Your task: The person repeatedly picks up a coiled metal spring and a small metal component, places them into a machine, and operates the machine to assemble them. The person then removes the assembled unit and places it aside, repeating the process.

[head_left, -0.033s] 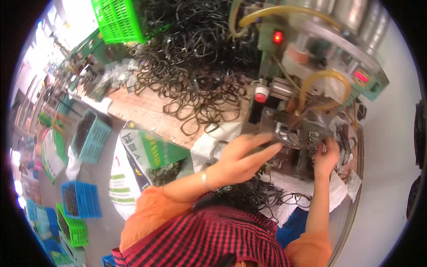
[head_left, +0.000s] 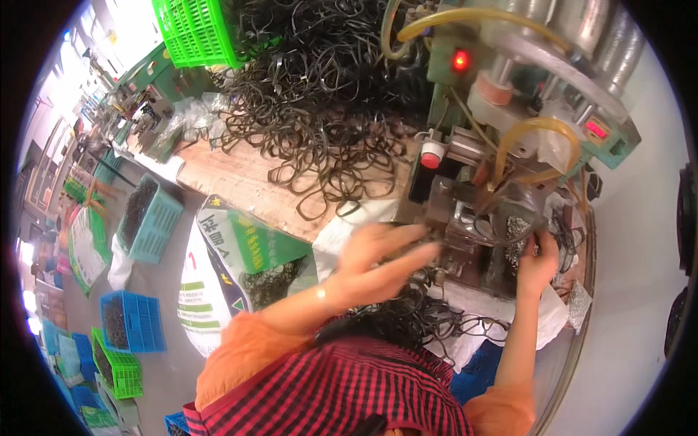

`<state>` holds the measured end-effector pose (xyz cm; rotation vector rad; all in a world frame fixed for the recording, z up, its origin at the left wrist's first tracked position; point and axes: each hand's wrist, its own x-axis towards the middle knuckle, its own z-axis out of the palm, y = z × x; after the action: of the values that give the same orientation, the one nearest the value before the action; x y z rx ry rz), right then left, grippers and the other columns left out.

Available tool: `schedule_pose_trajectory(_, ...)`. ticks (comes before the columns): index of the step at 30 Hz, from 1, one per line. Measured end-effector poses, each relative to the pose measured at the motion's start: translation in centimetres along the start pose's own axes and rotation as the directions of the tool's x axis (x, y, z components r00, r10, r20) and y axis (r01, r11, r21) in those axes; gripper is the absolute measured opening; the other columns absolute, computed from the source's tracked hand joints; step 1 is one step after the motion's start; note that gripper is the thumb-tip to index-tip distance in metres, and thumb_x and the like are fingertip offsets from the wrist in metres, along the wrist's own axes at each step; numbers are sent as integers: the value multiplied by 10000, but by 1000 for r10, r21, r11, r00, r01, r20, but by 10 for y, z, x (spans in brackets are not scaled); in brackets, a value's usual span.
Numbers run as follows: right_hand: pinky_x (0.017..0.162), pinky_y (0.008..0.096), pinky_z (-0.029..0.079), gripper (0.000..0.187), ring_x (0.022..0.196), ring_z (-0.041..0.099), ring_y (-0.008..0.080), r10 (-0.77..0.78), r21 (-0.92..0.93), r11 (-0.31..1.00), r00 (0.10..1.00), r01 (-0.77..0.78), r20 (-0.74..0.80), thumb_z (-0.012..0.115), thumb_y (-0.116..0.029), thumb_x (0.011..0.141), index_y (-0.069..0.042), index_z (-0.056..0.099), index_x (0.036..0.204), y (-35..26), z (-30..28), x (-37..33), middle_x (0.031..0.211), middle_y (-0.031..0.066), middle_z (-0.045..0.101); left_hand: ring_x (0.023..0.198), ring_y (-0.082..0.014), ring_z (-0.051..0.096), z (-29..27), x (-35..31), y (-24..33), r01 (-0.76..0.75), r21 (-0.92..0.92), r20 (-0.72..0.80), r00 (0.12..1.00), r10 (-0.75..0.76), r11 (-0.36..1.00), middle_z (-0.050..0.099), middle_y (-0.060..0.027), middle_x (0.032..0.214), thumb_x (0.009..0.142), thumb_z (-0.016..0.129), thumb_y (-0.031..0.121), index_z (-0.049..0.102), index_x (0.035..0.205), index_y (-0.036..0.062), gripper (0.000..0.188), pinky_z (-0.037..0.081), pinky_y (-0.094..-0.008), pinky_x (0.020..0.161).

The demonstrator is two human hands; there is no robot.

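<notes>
My left hand (head_left: 374,265) is beside the left edge of a metal fixture (head_left: 465,218), fingers stretched out and apart, slightly blurred, with nothing visible in them. My right hand (head_left: 538,267) is at the fixture's right side, its fingertips bent together by a heap of small silvery metal parts (head_left: 518,231); whatever they pinch is too small to make out. The fixture belongs to a green bench machine (head_left: 445,59) with yellow hoses. Dark ring-like frames, probably eyeglass fronts (head_left: 436,321), lie in a tangle below my hands.
A large mound of dark frames (head_left: 320,65) covers the wooden table (head_left: 233,174), with a bright green crate (head_left: 193,33) behind. A red push button (head_left: 431,156) stands left of the fixture. A printed sack (head_left: 200,291) leans at the table's front; blue crates (head_left: 149,323) stand on the floor.
My left hand has drawn back a little to the left, away from the fixture. My right hand has shifted slightly down and to the right, staying by the metal parts.
</notes>
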<state>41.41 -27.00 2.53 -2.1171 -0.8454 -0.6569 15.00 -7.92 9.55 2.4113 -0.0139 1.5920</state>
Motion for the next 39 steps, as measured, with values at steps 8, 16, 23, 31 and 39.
schedule_pose_trajectory(8, 843, 356, 507, 156, 895, 681, 279, 256, 181, 945, 961, -272, 103, 679, -68, 880, 10, 711, 1012, -32, -4, 0, 957, 148, 720, 872, -259, 617, -81, 16, -99, 144, 501, 59, 978, -200, 853, 662, -94, 916, 803, 610, -49, 717, 1043, 77, 291, 494, -353, 766)
schedule_pose_trajectory(16, 849, 346, 505, 139, 905, 681, 270, 158, 29, 987, 987, -158, -9, 681, -37, 858, -2, 731, 983, -10, -26, -29, 962, 140, 725, 817, -369, 663, -24, -37, -214, 50, 586, 716, 435, -545, 809, 685, -171, 909, 795, 602, 26, 551, 1368, 198, 600, 507, -464, 687)
schedule_pose_trajectory(23, 849, 326, 510, 178, 923, 681, 216, 360, 139, 925, 933, -355, -11, 704, -16, 842, -21, 745, 1015, -27, -76, -65, 986, 112, 732, 785, -119, 657, -31, -30, -172, 737, -76, 231, 669, -707, 672, 716, -67, 875, 973, 612, 131, 608, 1127, 31, 184, 481, -254, 673)
schedule_pose_trajectory(31, 790, 270, 510, 309, 860, 667, 151, 257, 682, 664, 950, -307, 178, 728, -11, 815, -15, 680, 1120, -117, 0, 15, 909, 88, 707, 666, -38, 525, -5, -36, -127, 862, -206, 212, 502, -838, 464, 637, 12, 870, 904, 676, 30, 638, 991, 18, 96, 372, -168, 555)
schedule_pose_trajectory(39, 766, 228, 486, 448, 840, 623, 98, 319, 840, 186, 840, -509, 439, 704, 36, 819, 22, 565, 1245, -132, 10, 15, 889, 49, 686, 728, -64, 531, -22, -54, -116, 736, -232, 162, 674, -721, 636, 591, 11, 873, 858, 695, -43, 567, 1332, 55, 501, 445, -193, 666)
